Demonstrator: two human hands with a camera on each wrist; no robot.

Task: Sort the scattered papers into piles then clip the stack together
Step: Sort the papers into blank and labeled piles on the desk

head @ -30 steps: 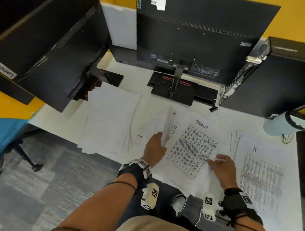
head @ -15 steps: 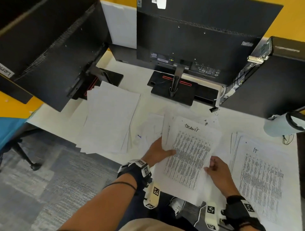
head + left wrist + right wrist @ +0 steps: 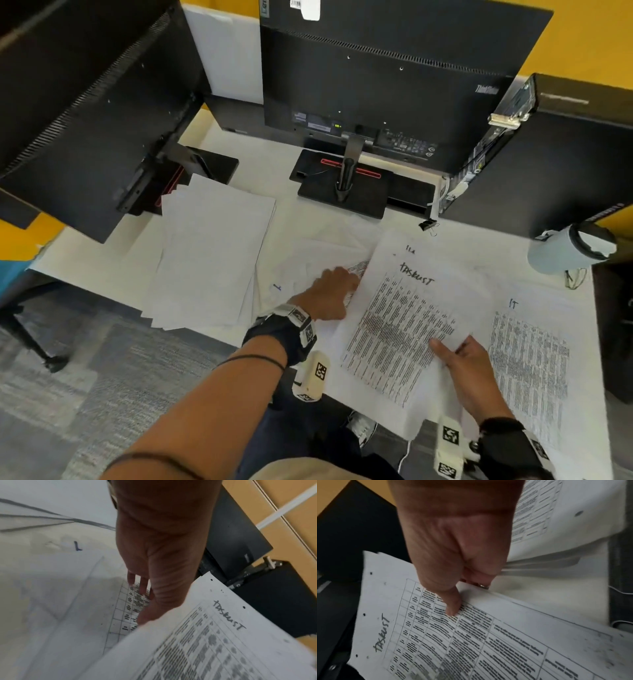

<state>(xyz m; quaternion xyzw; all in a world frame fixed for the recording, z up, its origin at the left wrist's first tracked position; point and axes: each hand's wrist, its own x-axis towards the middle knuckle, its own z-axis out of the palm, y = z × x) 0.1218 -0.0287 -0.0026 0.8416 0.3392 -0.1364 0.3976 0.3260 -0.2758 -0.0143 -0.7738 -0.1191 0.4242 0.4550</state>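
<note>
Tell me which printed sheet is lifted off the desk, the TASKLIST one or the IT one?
The TASKLIST sheet: the right hand pinches its lower edge, thumb on top, and it hangs above the papers. The IT sheet lies flat at the right, untouched.

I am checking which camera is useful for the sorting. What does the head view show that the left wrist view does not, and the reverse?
Only the head view shows the right hand pinching the task-list sheet, the binder clip and the blank pile. Only the left wrist view shows the left fingertips on a gridded sheet underneath. Both show the left hand and the handwritten heading.
</note>
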